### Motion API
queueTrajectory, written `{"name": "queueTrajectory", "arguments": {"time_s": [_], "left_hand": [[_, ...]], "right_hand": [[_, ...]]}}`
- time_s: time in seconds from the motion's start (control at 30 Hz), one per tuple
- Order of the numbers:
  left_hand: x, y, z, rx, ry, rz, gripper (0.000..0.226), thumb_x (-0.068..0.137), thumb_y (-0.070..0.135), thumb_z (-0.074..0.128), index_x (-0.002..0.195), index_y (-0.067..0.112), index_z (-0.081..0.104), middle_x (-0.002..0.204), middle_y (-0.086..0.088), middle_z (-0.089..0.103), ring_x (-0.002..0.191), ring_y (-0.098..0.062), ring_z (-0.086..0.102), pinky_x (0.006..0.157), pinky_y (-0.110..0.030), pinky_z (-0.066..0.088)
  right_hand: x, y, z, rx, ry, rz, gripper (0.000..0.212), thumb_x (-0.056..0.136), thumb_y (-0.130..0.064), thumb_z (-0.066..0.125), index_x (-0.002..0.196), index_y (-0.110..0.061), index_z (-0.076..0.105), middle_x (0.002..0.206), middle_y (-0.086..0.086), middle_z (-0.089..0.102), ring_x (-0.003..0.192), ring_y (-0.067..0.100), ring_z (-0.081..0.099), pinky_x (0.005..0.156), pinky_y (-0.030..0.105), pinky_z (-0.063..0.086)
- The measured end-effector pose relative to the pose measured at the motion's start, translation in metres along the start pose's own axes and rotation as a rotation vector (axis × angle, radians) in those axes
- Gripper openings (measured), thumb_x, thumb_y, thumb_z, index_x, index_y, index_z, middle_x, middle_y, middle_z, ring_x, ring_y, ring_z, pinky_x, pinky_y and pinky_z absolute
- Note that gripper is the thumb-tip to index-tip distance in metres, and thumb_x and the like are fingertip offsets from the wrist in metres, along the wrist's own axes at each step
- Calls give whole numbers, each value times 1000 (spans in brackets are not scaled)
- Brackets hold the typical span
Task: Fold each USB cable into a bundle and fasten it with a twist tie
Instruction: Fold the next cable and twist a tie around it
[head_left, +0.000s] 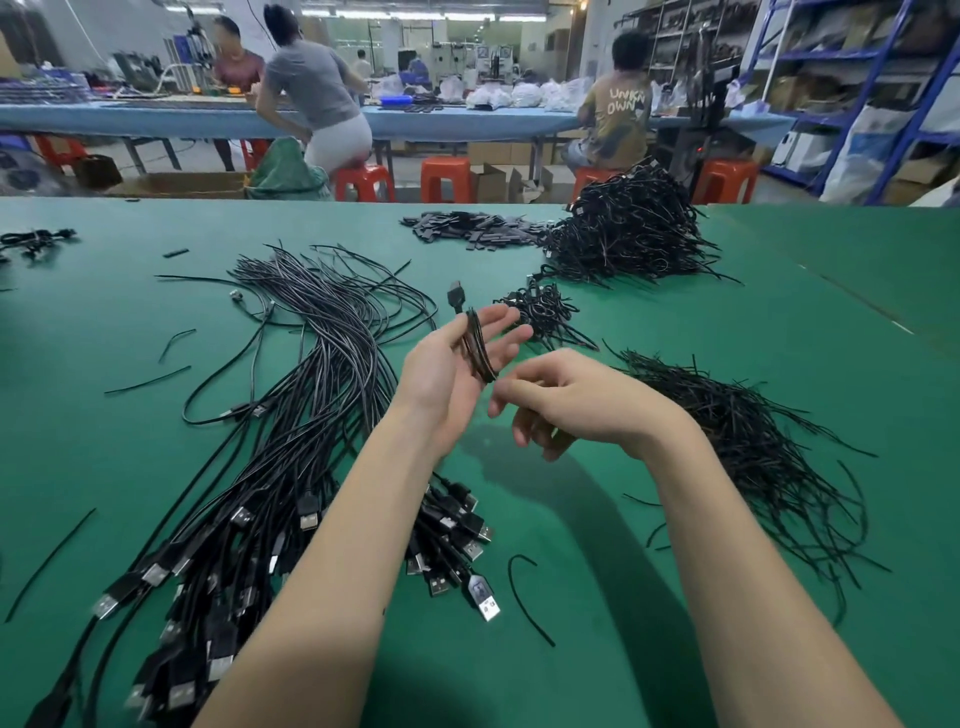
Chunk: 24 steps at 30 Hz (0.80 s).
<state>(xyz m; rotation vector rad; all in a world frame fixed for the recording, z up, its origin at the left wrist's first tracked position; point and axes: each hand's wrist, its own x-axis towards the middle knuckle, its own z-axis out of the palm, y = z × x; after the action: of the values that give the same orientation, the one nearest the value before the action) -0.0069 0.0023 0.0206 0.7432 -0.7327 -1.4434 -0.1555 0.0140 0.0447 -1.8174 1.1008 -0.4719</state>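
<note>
both hands meet above the green table (675, 322): my left hand (452, 358) lies palm up, fingers nearly straight, a folded cable (475, 345) resting across them with its plug poking up past the fingertips. my right hand (561, 397) curls beside it, fingertips at the bundle's lower end; whether it pinches a tie there i cannot tell. folding looks done on this one, fastening comes next, which calls for a tie wrapped round the middle and twisted while the loops stay flat. loose ties (748, 447) lie heaped to my right, unfolded cables (291, 415) to my left, finished bundles (628, 228) piled farther back. both forearms reach forward, wrists raised off the table.
</note>
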Motion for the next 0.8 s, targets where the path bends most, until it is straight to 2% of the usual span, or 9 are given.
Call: {"name": "queueTrajectory", "arguments": {"time_s": [0.13, 0.23, 0.3, 0.37, 0.43, 0.53, 0.63, 0.73, 0.8], "left_hand": [[-4, 0, 5, -3, -61, 31, 40, 108, 21, 27, 108, 0, 62, 115, -16, 71, 98, -25, 71, 81, -28, 54], [-6, -6, 11, 170, -64, 78, 39, 108, 19, 26, 100, 5, 61, 101, -9, 75, 91, -21, 71, 81, -30, 55], [-6, -9, 13, 281, -38, 130, 37, 108, 17, 27, 91, 7, 58, 84, -4, 73, 81, -21, 69, 70, -30, 54], [-7, -11, 15, 352, -8, 167, 35, 108, 17, 27, 84, 11, 52, 66, 2, 62, 71, -21, 62, 55, -28, 47], [-7, -11, 15, 299, 14, 161, 35, 108, 16, 27, 80, 13, 46, 59, 3, 44, 62, -18, 58, 56, -24, 43], [-8, -4, 11, 122, -3, 101, 35, 109, 18, 27, 78, 15, 43, 60, 4, 27, 52, -14, 46, 55, -21, 40], [-13, 4, 5, 19, -166, -38, 33, 108, 19, 27, 80, 17, 42, 64, 5, 24, 53, -12, 39, 55, -19, 39], [-18, 3, 5, 60, -297, -130, 30, 108, 21, 28, 82, 16, 43, 66, 4, 25, 57, -12, 42, 60, -21, 39], [-17, -1, 9, 55, -282, -138, 31, 109, 22, 28, 83, 14, 46, 65, 4, 26, 59, -13, 44, 63, -21, 42]], "right_hand": [[3, 5, 0, 14, 85, 34, 35, 105, -28, 50, 87, -6, 71, 54, 0, 59, 44, 11, 43, 45, 21, 44], [5, 8, 1, 7, 101, 28, 36, 105, -28, 51, 83, -9, 72, 51, -2, 54, 41, 10, 40, 42, 19, 38], [6, 11, 3, 2, 104, 30, 36, 105, -27, 53, 84, -7, 73, 51, -3, 54, 42, 9, 40, 42, 18, 38], [8, 13, 2, 26, 92, 50, 37, 104, -31, 54, 87, -5, 75, 54, -2, 59, 45, 10, 43, 44, 18, 41], [6, 15, -3, 37, 63, 95, 38, 99, -41, 60, 92, -7, 77, 66, 0, 70, 52, 9, 50, 53, 18, 49], [1, 22, -21, 76, 111, 129, 36, 90, -51, 69, 104, -19, 76, 94, -3, 79, 69, 5, 61, 70, 21, 54], [-4, 29, -34, 274, 270, 59, 31, 96, -44, 65, 119, -25, 69, 109, -7, 77, 74, 6, 66, 66, 21, 53], [-3, 27, -33, 347, 291, -63, 24, 102, -37, 58, 120, -27, 71, 106, -8, 77, 65, 9, 62, 59, 19, 49], [0, 23, -27, 384, 299, -98, 21, 103, -30, 58, 110, -22, 76, 93, -6, 77, 58, 9, 54, 53, 18, 46]]}}
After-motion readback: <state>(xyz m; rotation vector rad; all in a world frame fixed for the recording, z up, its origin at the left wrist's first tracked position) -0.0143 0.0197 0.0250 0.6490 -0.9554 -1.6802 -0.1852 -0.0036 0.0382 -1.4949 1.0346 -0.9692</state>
